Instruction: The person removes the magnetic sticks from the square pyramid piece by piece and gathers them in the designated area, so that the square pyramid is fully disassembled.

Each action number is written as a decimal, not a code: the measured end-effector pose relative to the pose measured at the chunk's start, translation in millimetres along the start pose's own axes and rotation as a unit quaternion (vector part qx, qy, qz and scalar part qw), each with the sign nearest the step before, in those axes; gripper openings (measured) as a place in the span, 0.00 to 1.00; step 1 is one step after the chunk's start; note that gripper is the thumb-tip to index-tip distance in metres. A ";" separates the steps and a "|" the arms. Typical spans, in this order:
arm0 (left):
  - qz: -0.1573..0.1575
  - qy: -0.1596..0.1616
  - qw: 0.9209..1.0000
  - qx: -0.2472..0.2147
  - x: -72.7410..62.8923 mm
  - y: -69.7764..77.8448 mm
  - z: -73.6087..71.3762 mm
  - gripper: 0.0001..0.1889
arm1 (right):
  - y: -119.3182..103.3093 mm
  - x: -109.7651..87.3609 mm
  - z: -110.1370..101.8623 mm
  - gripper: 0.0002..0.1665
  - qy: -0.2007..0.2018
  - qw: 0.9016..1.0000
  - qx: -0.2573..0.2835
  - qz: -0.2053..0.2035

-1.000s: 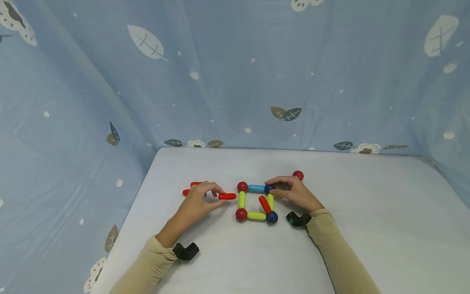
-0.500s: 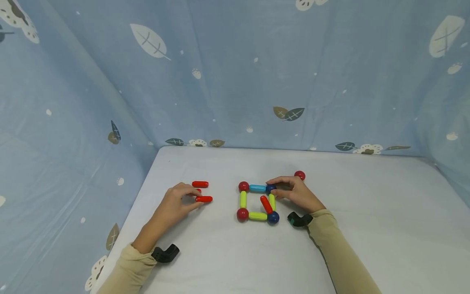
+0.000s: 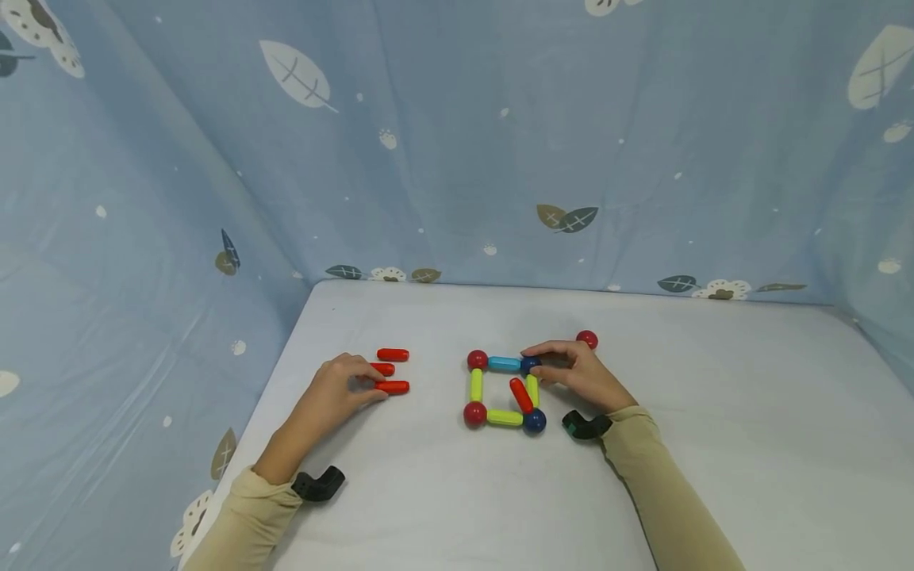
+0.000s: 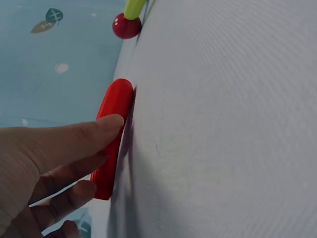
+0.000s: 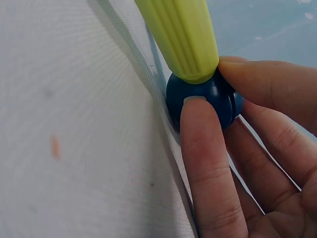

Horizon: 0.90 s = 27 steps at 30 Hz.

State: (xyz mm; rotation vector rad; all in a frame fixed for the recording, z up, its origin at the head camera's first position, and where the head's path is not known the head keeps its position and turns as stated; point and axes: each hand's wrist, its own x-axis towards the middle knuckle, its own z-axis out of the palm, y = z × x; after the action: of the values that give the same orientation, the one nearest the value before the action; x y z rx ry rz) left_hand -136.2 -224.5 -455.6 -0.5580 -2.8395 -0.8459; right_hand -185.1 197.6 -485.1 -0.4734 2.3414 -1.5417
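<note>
Your left hand (image 3: 330, 396) pinches the nearest red rod (image 3: 396, 387) at left, fingers narrowed to its thickness; two more red rods (image 3: 393, 354) lie just beyond; your right hand (image 3: 581, 374) pinches the blue ball (image 5: 220, 96) at the square frame's (image 3: 505, 418) far right corner.

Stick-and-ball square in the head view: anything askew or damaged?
The red stick at the nearer blue ball looks askew: it slants inward, while the light-blue stick and three yellow-green sticks form the sides. Whether raised or flat, I can't tell. No damage shows.
</note>
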 end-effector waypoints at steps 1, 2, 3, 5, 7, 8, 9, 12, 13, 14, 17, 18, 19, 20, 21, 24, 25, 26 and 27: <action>-0.001 -0.002 1.000 0.002 0.1 -0.5 0.1 0.11 | 0.3 -0.1 0.1 0.19 0.001 1.000 0.001 0.001; -0.002 -0.005 1.000 0.003 0.1 -0.9 0.1 0.12 | 0.5 0.0 0.2 0.19 0.002 1.000 0.003 0.004; -0.003 -0.006 1.000 0.003 0.1 -1.4 0.2 0.12 | 0.8 -0.1 0.4 0.19 0.002 1.000 0.003 0.003; -0.005 -0.008 1.000 0.003 0.2 -2.1 0.4 0.12 | 2.0 0.0 0.4 0.19 0.002 1.000 0.001 0.000; -0.006 -0.009 1.000 0.002 0.2 -2.4 0.5 0.12 | 3.2 0.3 0.3 0.20 0.003 1.000 -0.001 -0.003; -0.006 -0.010 1.000 0.003 0.3 -2.5 0.5 0.12 | 3.6 0.5 0.3 0.20 0.003 1.000 -0.001 -0.005; -0.006 -0.010 1.000 0.003 0.4 -2.6 0.5 0.12 | 3.9 0.7 0.3 0.20 0.003 1.000 -0.002 -0.006; -0.008 -0.012 1.000 0.003 0.4 -2.7 0.3 0.12 | 4.3 1.3 0.2 0.20 0.001 1.000 -0.001 -0.007; -0.008 -0.012 1.000 0.004 0.5 -2.7 0.2 0.11 | 4.1 1.4 0.2 0.20 0.001 1.000 -0.002 -0.007; -0.008 -0.012 1.000 0.003 0.5 -2.8 0.0 0.11 | 3.9 1.4 0.1 0.20 0.000 1.000 -0.002 -0.007; -0.009 -0.013 1.000 0.001 0.4 -2.4 -0.3 0.11 | 3.6 1.5 -0.2 0.20 0.000 1.000 -0.005 -0.007; -0.009 -0.013 1.000 0.000 0.3 -2.3 -0.3 0.11 | 3.5 1.4 -0.4 0.20 0.000 1.000 -0.006 -0.007; -0.009 -0.013 1.000 -0.001 0.4 -2.0 -0.3 0.11 | 3.4 1.5 -0.3 0.20 0.001 1.000 -0.008 -0.007; -0.009 -0.013 1.000 -0.003 0.3 -1.7 -0.2 0.11 | 3.3 1.7 -0.3 0.20 0.002 1.000 -0.009 -0.007; -0.008 -0.012 1.000 -0.003 0.2 -1.6 -0.2 0.11 | 3.1 1.9 -0.2 0.20 0.002 1.000 -0.010 -0.007; -0.008 -0.011 1.000 -0.004 0.2 -1.7 0.1 0.12 | 2.3 1.9 0.1 0.19 0.003 1.000 -0.013 -0.007; -0.008 -0.010 1.000 -0.005 0.2 -1.8 0.2 0.11 | 2.1 1.9 0.2 0.19 0.004 1.000 -0.013 -0.006; -0.008 -0.010 1.000 -0.005 0.1 -2.0 0.3 0.11 | 1.8 1.8 0.4 0.19 0.004 1.000 -0.014 -0.006; -0.009 -0.009 1.000 -0.006 0.0 -2.0 0.2 0.11 | 1.7 1.8 0.5 0.19 0.004 1.000 -0.014 -0.006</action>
State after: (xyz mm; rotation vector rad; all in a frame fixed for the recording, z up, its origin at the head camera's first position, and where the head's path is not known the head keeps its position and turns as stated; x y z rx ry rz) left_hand -137.0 -226.0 -456.8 -0.5442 -2.8628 -0.8668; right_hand -186.7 197.1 -486.9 -0.4902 2.3735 -1.5219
